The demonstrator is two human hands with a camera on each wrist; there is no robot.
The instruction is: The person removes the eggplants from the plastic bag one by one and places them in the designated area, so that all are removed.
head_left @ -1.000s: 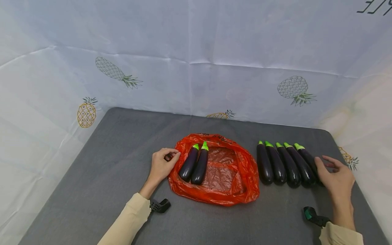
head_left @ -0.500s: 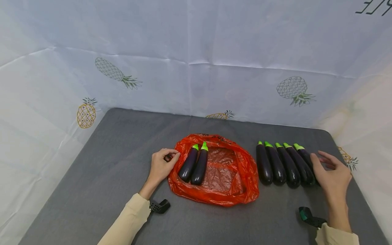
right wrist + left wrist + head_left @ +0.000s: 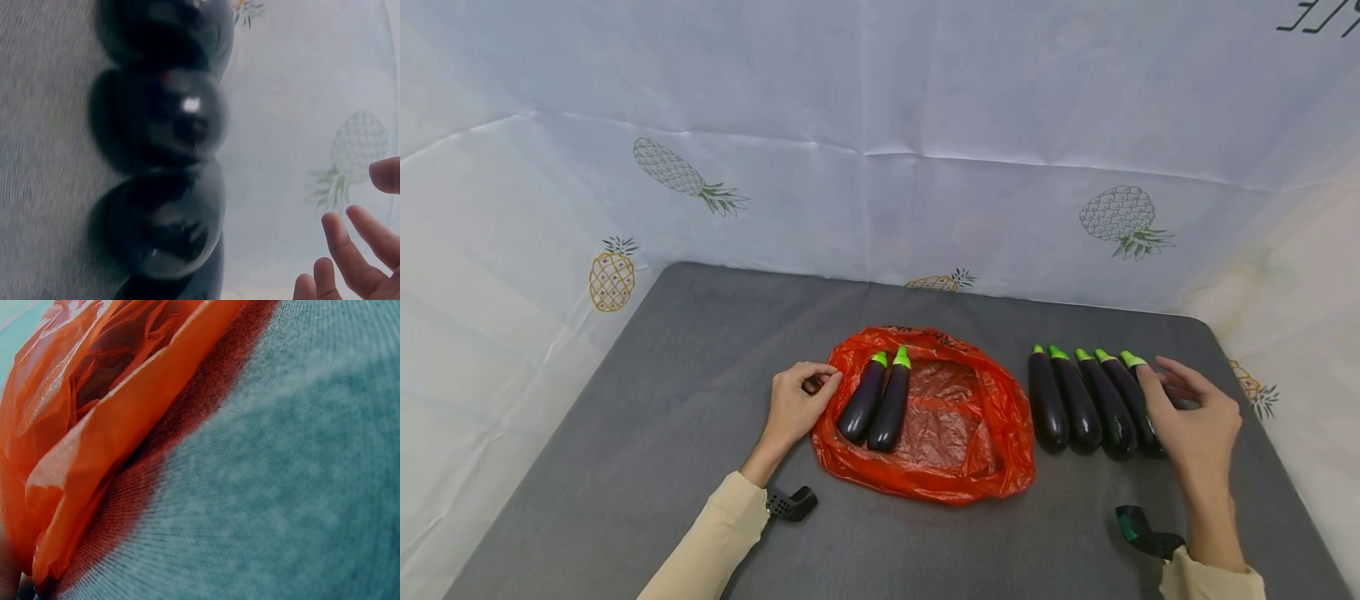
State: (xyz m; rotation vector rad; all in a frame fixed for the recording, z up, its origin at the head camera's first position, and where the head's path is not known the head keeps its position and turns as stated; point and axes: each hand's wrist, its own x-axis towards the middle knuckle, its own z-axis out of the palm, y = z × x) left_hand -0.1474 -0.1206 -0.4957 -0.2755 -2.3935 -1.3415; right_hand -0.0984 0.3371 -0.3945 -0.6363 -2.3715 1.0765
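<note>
A red plastic bag (image 3: 925, 486) lies with its mouth spread wide and its rim rolled down. Inside, along its left side, rest two purple eggplants (image 3: 891, 408) with green stem ends. My left hand (image 3: 797, 402) pinches the bag's left rim; in the left wrist view the bag (image 3: 106, 447) fills the upper left. Right of the bag, several more eggplants (image 3: 1078, 406) lie side by side in a row. My right hand (image 3: 1198, 429) hovers at the row's right end, partly hiding the rightmost eggplants. In the right wrist view its fingers (image 3: 350, 256) are spread and hold nothing.
Everything lies on a grey table (image 3: 715, 333) with rounded far corners. A white cloth (image 3: 790, 217) printed with pineapples hangs behind it and along the sides. A black wrist device (image 3: 792, 504) sits at each sleeve.
My right hand has moved left and slightly away from me, over the rightmost eggplants of the row. My left hand and the bag have stayed put.
</note>
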